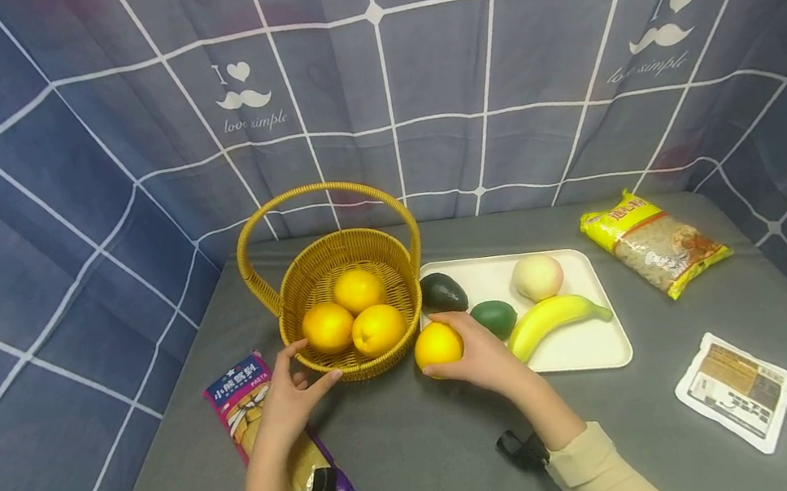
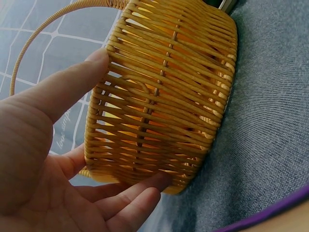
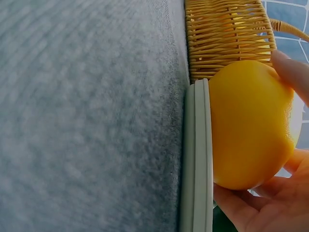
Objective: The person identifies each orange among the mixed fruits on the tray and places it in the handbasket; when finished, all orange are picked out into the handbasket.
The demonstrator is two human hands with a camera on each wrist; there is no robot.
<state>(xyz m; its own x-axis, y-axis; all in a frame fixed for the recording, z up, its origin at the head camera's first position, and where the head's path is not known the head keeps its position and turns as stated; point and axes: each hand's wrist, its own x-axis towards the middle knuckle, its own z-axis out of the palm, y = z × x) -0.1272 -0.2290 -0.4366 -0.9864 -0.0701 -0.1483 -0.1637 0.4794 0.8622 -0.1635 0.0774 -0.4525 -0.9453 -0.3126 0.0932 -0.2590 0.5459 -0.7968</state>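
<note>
A golden wicker basket (image 1: 350, 374) with a tall arched handle holds several oranges (image 1: 358, 291). My left hand (image 1: 289, 395) holds its front-left side, the thumb on the rim and the fingers round the wall, as the left wrist view also shows of the basket (image 2: 154, 96). My right hand (image 1: 483, 351) grips one more orange (image 1: 439, 350) between thumb and fingers at the front-left corner of a white tray (image 1: 577, 358). Close up, that orange (image 3: 251, 125) sits just over the tray's rim (image 3: 198, 159); whether they touch I cannot tell.
On the tray lie a dark avocado (image 1: 443, 293), a green oval fruit (image 1: 494, 319), a peach (image 1: 537, 277) and a banana (image 1: 553, 318). A pasta bag (image 1: 238, 391) lies under my left forearm. A yellow food bag (image 1: 658, 241) and a white sealed packet (image 1: 738, 391) lie to the right.
</note>
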